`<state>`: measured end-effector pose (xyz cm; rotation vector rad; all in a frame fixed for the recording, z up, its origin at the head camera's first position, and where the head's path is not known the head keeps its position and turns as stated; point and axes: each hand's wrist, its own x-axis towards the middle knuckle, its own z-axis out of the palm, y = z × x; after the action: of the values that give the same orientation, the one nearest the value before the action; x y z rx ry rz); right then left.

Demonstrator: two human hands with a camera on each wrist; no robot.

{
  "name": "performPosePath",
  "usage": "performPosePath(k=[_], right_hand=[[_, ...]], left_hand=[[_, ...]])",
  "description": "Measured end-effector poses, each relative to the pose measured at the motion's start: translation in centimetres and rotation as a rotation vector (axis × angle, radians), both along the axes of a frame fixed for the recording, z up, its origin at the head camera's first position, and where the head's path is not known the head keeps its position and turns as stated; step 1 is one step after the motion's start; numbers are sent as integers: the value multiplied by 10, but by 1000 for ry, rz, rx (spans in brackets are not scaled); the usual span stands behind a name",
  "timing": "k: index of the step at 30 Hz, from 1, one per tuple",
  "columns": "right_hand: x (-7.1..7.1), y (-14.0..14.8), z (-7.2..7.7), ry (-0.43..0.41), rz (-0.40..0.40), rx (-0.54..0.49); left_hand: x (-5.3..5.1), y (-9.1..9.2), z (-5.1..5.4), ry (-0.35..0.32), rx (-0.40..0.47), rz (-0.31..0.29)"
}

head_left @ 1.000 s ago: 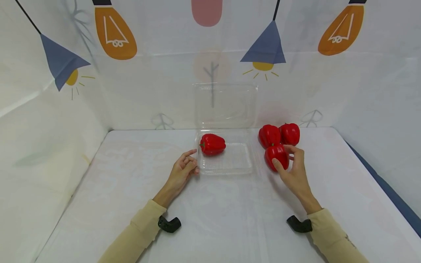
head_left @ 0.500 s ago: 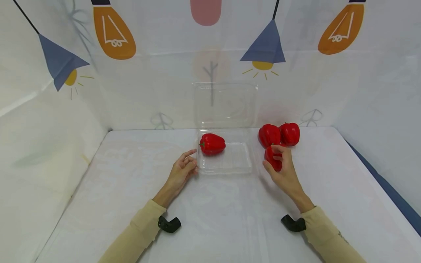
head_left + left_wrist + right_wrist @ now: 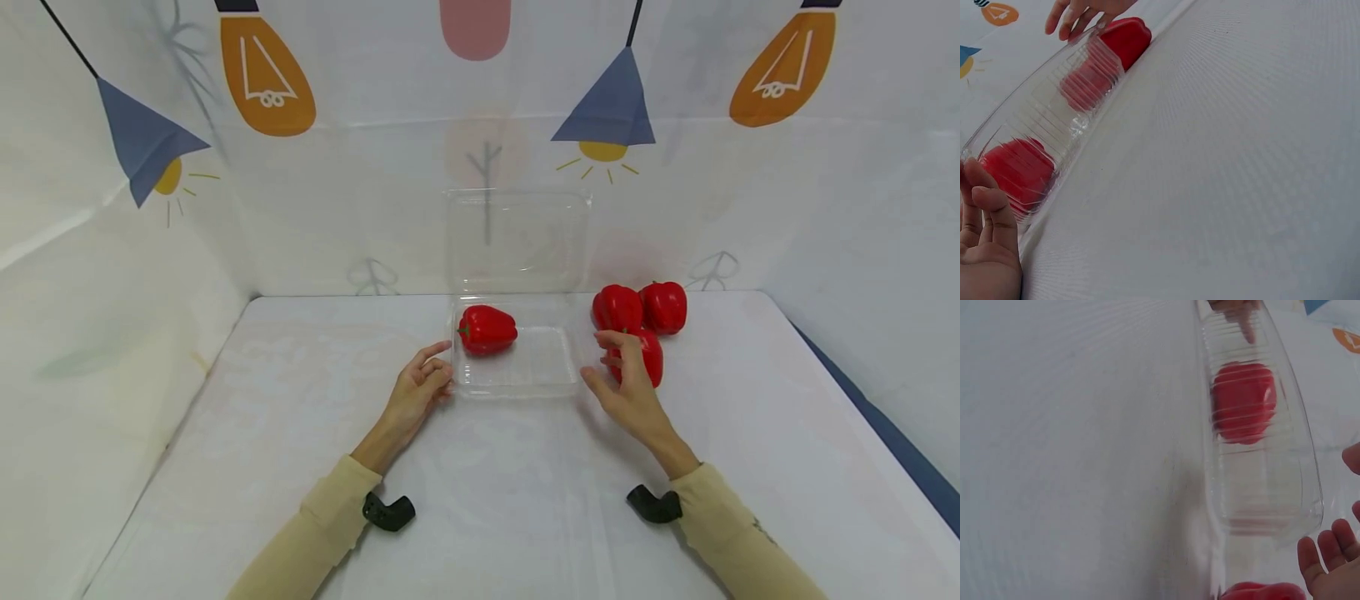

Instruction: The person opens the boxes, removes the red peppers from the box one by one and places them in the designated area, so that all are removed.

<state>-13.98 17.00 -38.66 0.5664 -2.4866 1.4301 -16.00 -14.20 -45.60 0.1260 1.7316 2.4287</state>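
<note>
In the head view, a clear plastic clamshell box [image 3: 525,390] lies with its lid [image 3: 517,242] raised, a red bell pepper [image 3: 487,331] lying on its side in the left part. My left hand [image 3: 415,387] holds the box's left side at the rim, its index finger stretched along the edge. To the right of the box my right hand [image 3: 632,387] has its fingers spread and holds nothing. Partly hidden behind it is a red bell pepper [image 3: 651,358]. Two more peppers, a left one [image 3: 617,307] and a right one [image 3: 664,307], stand just beyond.
A white table [image 3: 495,500] lies under everything. Behind it hangs a pale cloth backdrop [image 3: 375,200] printed with lamps and bulbs, close to the raised lid. A dark tracker piece [image 3: 388,512] sits at the left wrist, another tracker piece [image 3: 655,504] at the right.
My right hand has come off the front pepper and moved left towards the box, its fingers spread. That pepper stays in place. The left hand and the box have not moved.
</note>
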Motion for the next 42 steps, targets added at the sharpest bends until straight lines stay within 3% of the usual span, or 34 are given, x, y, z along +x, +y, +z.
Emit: performPosePath(k=[10,16,21,29,42], right_hand=[[-4,-10,-2,75,8,38],[-22,-11,-23,107,11,58],[-32,-16,-30,77,14,74],[-39,-25,-26,63,30,106],[-44,-32,-24,-75,40,232]], left_hand=[[0,-1,-2,12,-16,16],[0,-2,-4,26,-17,19],[-1,-2,-5,40,-14,22],[-2,-2,-4,39,-11,37],[-2,-2,-2,18,-23,31]])
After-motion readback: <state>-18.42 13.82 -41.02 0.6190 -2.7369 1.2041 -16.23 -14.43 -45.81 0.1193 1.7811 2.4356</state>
